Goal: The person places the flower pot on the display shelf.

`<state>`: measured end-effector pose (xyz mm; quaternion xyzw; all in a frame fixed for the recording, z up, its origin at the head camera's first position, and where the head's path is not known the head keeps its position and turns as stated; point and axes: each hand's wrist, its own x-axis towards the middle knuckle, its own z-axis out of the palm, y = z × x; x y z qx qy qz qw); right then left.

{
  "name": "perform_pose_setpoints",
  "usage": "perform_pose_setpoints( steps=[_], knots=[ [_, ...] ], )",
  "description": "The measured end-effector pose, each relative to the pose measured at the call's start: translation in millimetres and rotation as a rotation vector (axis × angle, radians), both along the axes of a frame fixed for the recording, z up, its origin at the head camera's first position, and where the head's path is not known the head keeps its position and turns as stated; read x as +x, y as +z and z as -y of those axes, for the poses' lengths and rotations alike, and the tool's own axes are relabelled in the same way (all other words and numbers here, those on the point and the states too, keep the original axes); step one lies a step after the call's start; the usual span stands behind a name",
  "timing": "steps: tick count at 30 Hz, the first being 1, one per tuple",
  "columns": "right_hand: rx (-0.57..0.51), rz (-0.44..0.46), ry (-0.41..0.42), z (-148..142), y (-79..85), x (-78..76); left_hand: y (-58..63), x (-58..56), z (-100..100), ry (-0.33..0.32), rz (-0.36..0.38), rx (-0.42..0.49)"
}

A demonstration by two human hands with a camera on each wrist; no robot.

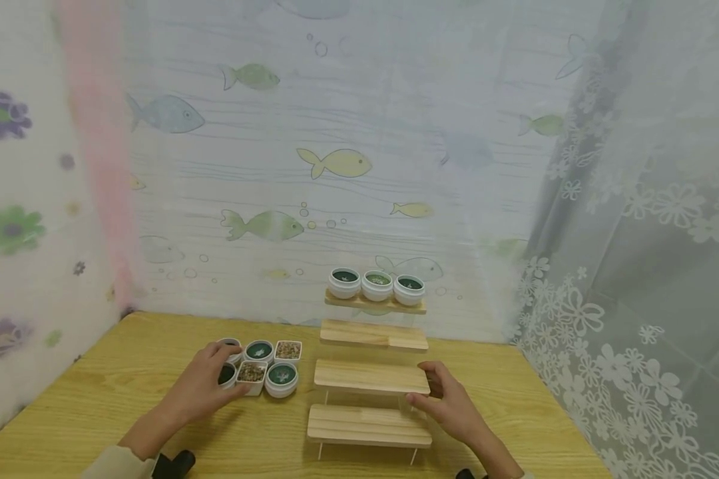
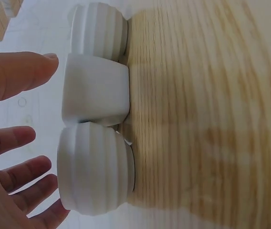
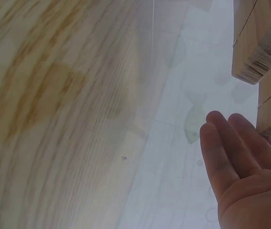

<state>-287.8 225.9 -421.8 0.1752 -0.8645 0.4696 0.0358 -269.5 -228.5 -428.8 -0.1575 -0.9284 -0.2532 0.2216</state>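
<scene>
White round and square pots (image 1: 253, 374) clustered on the yellow wood-grain tabletop (image 1: 503, 412), leftmost two partly hidden by the spread, empty left hand (image 1: 206, 380); cream sleeve (image 1: 110, 464) cut off below; empty right hand (image 1: 449, 402), fingers extended, beside the four-tier pale-wood stand (image 1: 371, 377), contact hard to make out.

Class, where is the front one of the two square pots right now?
In the head view, the front square pot stands on the table, left of the wooden shelves, in the front row between two round pots.
</scene>
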Motion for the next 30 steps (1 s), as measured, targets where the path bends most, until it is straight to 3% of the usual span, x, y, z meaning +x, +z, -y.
perform_pose_setpoints(
  steps=[30],
  knots=[
    [-0.004, -0.017, -0.009, -0.6, -1.3, -0.8, -8.6, -3.5, 18.1, 0.042, 0.158, 0.067]
  ],
)
